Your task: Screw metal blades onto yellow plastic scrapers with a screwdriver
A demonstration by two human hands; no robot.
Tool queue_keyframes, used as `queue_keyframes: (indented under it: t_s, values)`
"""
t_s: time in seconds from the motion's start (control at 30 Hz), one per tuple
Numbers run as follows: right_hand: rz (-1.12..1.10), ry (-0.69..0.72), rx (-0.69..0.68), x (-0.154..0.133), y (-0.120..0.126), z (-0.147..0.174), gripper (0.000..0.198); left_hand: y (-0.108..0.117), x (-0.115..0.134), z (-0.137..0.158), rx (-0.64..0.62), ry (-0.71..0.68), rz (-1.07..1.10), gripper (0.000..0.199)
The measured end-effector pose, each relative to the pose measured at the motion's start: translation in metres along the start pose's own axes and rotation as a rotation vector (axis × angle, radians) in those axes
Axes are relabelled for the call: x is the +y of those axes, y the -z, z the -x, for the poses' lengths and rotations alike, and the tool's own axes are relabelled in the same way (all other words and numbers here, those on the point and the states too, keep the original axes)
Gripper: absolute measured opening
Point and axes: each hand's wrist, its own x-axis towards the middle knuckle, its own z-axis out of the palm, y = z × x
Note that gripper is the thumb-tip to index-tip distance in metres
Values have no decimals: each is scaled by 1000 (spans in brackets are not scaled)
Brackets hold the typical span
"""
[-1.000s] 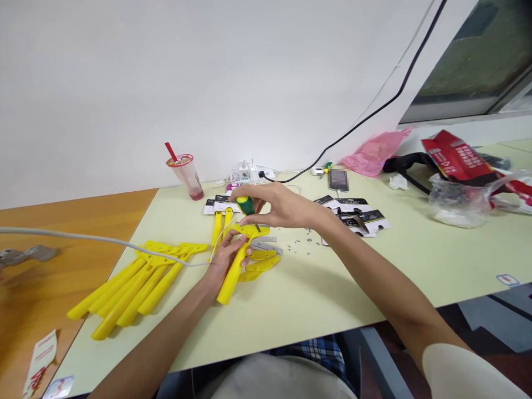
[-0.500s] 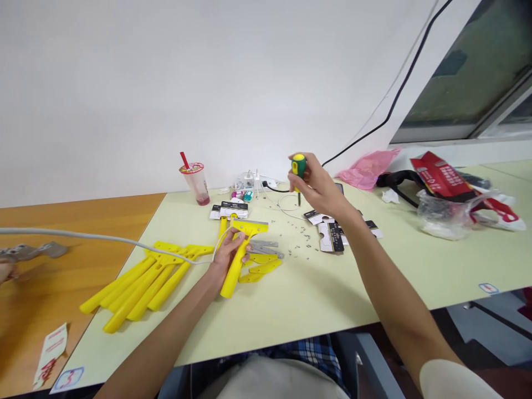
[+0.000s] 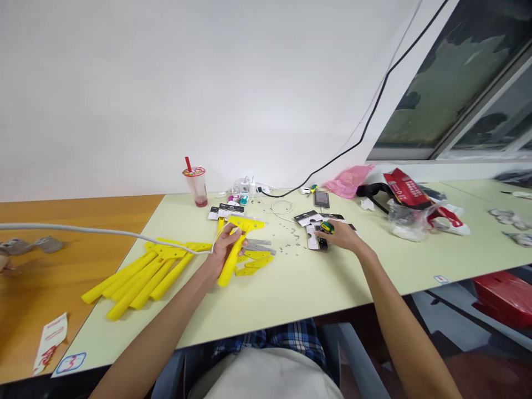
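Observation:
My left hand [image 3: 224,245] is closed around a yellow scraper [image 3: 231,260], its wide head up and its handle slanting toward me. In my right hand [image 3: 343,235] is a screwdriver [image 3: 327,226] with a green and yellow handle, held over the black and white cards [image 3: 312,238]; its tip is hidden. Loose yellow blade covers [image 3: 258,261] and grey metal plates [image 3: 260,247] lie just right of the scraper. Small screws [image 3: 295,241] are scattered between my hands. More yellow scraper handles [image 3: 137,277] are heaped left of my left arm.
A cup with a red straw [image 3: 197,185] stands near the wall. Behind the screws are a power strip [image 3: 245,188], white cables and a phone [image 3: 321,199]. Plastic bags [image 3: 409,221] lie at the right. A grey cable [image 3: 103,233] crosses to my left wrist. Another person's hand [image 3: 5,265] shows far left.
My right hand has come down and to the right with the screwdriver, from the air to the cards. My left hand still holds the scraper. The view has turned slightly right.

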Motion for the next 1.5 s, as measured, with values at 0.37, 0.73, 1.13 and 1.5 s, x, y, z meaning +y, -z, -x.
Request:
queue_keyframes:
  t_s: [0.37,0.73,1.13,1.5]
  values:
    - [-152,-51,1,-5,-13,9,47,-2,4,1,24,-9,-10,56]
    - [-431,1,195,-2,29,47,60,-16,3,2,55,-33,-62,58]
    - [-189,457,254,-62,51,99,11,-135,34,-33,-174,-312,-319,54]
    - [-107,637,162,-91,38,110,33,-189,26,-41,-274,-368,-145,52]
